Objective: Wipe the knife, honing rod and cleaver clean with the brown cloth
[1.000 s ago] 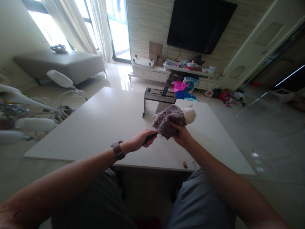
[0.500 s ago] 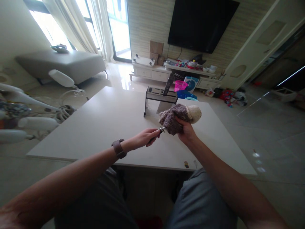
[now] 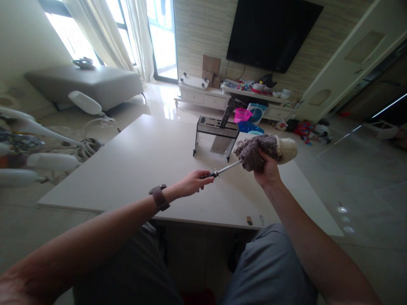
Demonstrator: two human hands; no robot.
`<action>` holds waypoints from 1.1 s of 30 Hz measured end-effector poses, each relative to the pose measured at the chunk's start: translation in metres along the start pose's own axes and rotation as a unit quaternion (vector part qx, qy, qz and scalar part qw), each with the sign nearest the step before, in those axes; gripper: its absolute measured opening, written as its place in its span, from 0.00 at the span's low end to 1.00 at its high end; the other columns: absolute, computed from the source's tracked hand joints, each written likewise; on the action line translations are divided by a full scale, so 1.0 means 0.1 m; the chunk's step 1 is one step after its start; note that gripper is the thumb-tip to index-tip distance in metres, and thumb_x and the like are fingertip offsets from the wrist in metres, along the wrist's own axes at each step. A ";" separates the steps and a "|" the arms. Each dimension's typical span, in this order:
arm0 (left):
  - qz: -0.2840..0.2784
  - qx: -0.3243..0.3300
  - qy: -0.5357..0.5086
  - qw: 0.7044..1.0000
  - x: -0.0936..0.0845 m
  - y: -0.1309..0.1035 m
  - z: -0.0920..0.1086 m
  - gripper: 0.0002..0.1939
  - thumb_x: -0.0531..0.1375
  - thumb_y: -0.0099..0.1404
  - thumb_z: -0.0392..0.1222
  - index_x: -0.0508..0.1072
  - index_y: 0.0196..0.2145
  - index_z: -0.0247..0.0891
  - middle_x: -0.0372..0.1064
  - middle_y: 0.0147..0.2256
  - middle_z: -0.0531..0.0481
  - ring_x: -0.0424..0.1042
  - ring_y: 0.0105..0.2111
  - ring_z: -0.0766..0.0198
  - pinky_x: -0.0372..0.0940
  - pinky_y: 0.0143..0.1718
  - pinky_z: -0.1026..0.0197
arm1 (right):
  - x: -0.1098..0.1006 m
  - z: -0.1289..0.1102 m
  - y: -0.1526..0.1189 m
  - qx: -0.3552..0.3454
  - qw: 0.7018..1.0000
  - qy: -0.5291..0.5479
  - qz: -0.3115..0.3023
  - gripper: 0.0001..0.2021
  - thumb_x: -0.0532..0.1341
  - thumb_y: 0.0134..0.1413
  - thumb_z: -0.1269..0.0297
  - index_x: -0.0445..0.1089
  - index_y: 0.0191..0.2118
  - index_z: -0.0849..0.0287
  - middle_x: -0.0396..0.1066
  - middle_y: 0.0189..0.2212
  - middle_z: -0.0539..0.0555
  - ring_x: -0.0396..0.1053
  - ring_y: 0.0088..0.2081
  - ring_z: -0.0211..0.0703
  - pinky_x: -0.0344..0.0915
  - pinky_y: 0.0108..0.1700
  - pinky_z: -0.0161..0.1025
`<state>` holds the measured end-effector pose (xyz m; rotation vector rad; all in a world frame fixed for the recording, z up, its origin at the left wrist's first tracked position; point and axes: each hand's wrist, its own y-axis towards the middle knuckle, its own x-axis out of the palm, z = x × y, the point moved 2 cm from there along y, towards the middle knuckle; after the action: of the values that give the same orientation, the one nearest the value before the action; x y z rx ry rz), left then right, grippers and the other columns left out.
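My left hand (image 3: 197,181) is closed round the black handle of a honing steel (image 3: 229,167), whose thin metal rod points up and to the right. The rod's far end disappears into a fluffy grey-brown and cream cloth (image 3: 256,151). Bunched round it, my right hand (image 3: 269,169) grips this cloth, thumb on top. Both hands are above the white table (image 3: 133,169). Behind them stands a knife block (image 3: 216,127) with a slotted top and clear sides. One broad blade shows inside it, below a dark handle that sticks up.
Two small items, a brownish one (image 3: 249,220) and a pale one (image 3: 261,220), lie at the table's near edge. White lamp-like shades (image 3: 54,161) stand left of the table. Beyond it are a pink basket (image 3: 242,115) and a low cabinet (image 3: 203,97).
My right hand has slid the cloth to the right along the honing steel, away from its handle. More of the bare rod now shows. My left hand has stayed nearly in place.
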<state>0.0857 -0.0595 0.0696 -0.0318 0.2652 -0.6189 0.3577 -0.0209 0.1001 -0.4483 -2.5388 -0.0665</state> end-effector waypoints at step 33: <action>0.054 0.024 -0.083 0.995 0.11 -0.02 0.04 0.18 0.66 0.62 0.52 0.65 0.36 0.38 0.65 0.27 0.56 0.62 0.21 0.72 0.56 0.19 0.69 | 0.35 0.59 -0.59 0.112 0.992 -0.040 -0.035 0.24 0.78 0.28 0.72 0.78 0.39 0.57 0.83 0.38 0.51 0.80 0.43 0.50 0.77 0.48 0.47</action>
<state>0.0946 -0.0677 0.0708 -0.0217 0.0910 -0.5126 0.2803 -0.0577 0.0717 -0.2798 -2.6023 0.2121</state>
